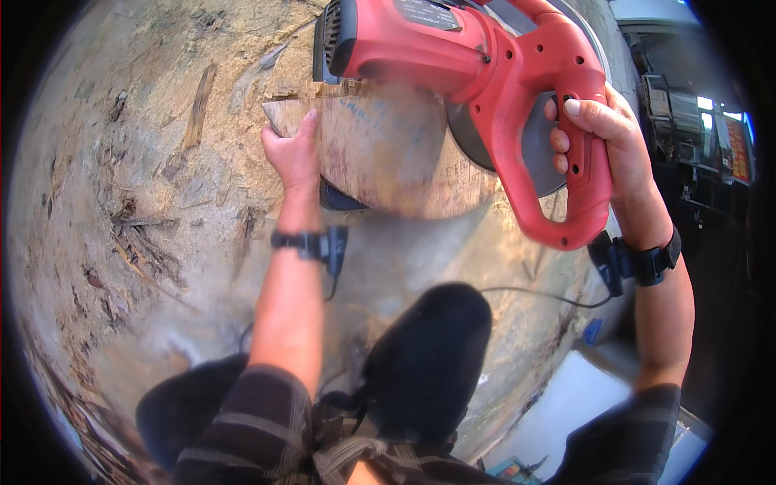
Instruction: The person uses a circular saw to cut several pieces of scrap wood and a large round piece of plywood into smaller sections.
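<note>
My right hand [606,133] is wrapped round the loop handle of a large red power saw [517,105], thumb over the grip. The saw's motor body reaches to the upper left, and part of a grey round blade or guard [469,137] shows beneath it. Below the saw lies a flat wooden board [388,162] with a curved lower edge and faint blue marks. At its left end my left hand [295,149] grips it, thumb laid on top, the other fingers mostly hidden. A dark flat piece [339,196] juts out from beneath the board. Where blade and board meet is hidden.
Sawdust [218,48] and wood scraps [200,105] litter the concrete ground. My dark-clad knees [428,347] are close below the board. A thin black cable [541,293] runs to my right wristband. A small blue object [592,331] and a white surface [558,412] are at lower right.
</note>
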Demonstrator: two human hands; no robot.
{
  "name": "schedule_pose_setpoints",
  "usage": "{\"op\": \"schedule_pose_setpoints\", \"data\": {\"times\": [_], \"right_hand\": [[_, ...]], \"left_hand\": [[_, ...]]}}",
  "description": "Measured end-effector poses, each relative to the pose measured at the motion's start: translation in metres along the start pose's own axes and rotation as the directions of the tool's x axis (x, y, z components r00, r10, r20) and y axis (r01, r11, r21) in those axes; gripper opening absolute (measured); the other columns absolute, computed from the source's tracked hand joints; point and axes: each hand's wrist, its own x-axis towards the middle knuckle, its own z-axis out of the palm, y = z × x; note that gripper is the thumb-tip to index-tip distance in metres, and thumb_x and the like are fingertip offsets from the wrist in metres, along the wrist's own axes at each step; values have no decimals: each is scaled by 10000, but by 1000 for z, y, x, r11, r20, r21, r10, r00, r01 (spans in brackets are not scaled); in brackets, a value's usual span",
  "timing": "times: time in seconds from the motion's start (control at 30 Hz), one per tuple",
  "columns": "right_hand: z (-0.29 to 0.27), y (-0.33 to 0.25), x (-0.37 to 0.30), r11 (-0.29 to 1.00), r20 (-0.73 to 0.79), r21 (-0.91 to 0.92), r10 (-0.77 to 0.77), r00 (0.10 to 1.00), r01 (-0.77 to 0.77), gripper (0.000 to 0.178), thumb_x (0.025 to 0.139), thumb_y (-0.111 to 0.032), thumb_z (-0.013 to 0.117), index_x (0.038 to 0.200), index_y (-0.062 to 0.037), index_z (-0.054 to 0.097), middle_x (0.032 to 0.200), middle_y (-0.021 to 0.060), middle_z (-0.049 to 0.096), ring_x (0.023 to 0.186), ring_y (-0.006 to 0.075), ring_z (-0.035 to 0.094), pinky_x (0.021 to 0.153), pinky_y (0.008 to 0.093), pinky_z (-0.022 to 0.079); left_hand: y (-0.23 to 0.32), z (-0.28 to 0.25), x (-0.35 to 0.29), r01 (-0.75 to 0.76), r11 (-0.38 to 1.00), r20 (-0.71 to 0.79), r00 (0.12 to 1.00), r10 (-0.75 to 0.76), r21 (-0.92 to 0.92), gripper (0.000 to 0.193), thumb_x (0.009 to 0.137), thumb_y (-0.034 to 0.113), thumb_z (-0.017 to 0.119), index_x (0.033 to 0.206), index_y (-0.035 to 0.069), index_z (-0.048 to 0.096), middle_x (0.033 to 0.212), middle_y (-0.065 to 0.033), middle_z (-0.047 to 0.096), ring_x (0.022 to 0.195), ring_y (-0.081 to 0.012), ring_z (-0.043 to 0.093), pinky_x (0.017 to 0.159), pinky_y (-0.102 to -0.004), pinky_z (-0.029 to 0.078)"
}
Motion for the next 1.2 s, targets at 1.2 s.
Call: {"op": "schedule_pose_setpoints", "data": {"times": [1.2], "right_hand": [[44,169,-19,966,-140,57,-243,960,253,484,755,-57,565,1185,-25,345,921,53,500,735,103,521,633,237,468]], "left_hand": [[4,-2,2,15,999,32,999,-17,44,486,673,190,741,984,-62,465,926,-170,577,830,-230,568,767,-325,446]]}}
